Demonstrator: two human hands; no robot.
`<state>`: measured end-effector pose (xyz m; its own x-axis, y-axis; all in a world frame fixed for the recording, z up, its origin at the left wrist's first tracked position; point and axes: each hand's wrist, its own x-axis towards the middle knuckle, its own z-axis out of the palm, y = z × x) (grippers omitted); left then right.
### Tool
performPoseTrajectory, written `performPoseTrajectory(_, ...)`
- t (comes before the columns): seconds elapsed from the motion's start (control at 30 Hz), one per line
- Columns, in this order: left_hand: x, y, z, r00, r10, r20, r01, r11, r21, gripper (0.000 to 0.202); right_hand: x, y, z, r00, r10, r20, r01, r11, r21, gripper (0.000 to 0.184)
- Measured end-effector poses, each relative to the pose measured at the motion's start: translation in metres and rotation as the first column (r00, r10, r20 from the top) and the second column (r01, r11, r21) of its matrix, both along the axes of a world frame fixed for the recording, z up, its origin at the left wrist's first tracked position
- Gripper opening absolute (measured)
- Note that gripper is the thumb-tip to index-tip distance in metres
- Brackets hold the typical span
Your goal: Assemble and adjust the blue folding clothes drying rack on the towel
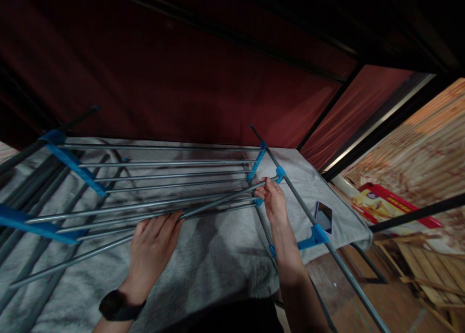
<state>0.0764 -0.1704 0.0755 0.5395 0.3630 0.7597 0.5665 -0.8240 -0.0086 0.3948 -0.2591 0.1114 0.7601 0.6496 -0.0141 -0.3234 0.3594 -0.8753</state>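
Right hand (pixel 271 197) clamps the tube (pixel 218 201) beside a blue clip (pixel 280 174); left hand (pixel 156 243) curls round its middle. It slants across the other rods (pixel 167 163); if the left grip loosens, the tube's free end could swing and knock them.

Grey cloth (pixel 232 260), napped, spread with slight folds. Phone (pixel 323 217), dark-screened, lying on the cloth towards its right edge. Sheeting (pixel 203 91), dark red, upright behind the cloth. Packet (pixel 378 202), red and yellow, beyond the cloth's right edge. Slatted wooden piece (pixel 428 265), right of the cloth. Wall (pixel 425 134), ridged, mottled tan, farther right of the cloth.
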Motion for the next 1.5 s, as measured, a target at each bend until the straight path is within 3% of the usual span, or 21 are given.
performPoseTrajectory(0.73,0.005,0.01,0.008,1.0,0.007,0.028,-0.008,1.0,0.02,0.027,0.001,-0.003,0.002,0.999,0.04,0.001,-0.04,0.999,0.033,0.037)
performPoseTrajectory(1.17,0.011,0.024,0.036,0.999,0.026,0.04,-0.028,0.998,0.06,0.021,0.007,-0.007,-0.001,0.997,0.06,-0.041,-0.059,0.998,0.027,0.039)
performPoseTrajectory(1.5,0.013,0.028,0.056,0.999,0.033,0.03,-0.033,0.999,0.011,0.018,0.03,-0.008,-0.015,0.997,0.067,-0.046,-0.069,0.997,-0.046,0.035)
